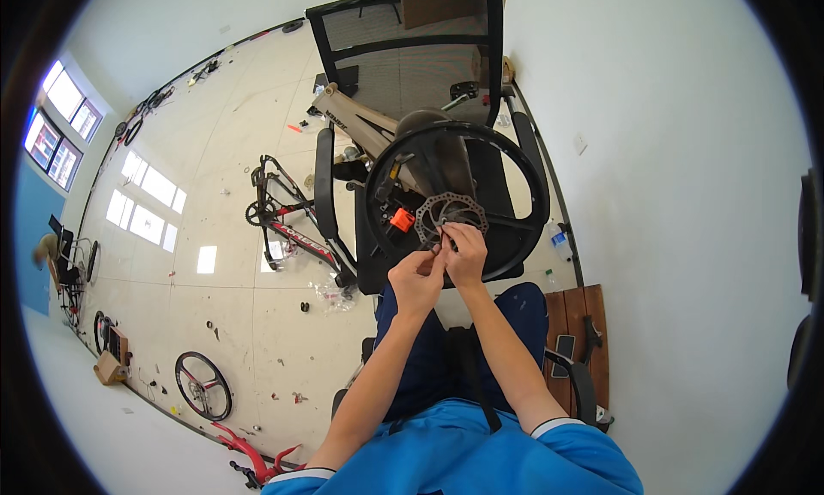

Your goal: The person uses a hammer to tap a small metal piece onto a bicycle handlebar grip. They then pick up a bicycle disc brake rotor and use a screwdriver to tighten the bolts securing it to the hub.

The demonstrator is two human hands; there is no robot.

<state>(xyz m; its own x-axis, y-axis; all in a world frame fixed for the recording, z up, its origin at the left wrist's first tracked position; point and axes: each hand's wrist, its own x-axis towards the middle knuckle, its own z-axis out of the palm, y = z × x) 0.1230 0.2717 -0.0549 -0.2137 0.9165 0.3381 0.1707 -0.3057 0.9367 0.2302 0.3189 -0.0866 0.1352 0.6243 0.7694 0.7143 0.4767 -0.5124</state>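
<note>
A black spoked wheel [539, 182] lies tilted across the seat of an office chair [324, 173] in front of me. At its hub is a silver, perforated brake disc [466, 209]. Both hands meet at the near edge of this disc. My left hand [415, 282] has thumb and fingers pinched together. Close against it, my right hand [464, 255] is closed too, its fingertips over the disc. Whatever they pinch is too small and covered to name. An orange object [402, 219] sits left of the disc, seen through the wheel.
A beige bike frame [365, 126] rests against the chair. On the floor to the left lie a black-and-red frame [296, 236], another wheel [225, 392] and scattered small parts. A phone [563, 355] lies on a brown wooden board [592, 323] at right, near a bottle [560, 242] by the wall.
</note>
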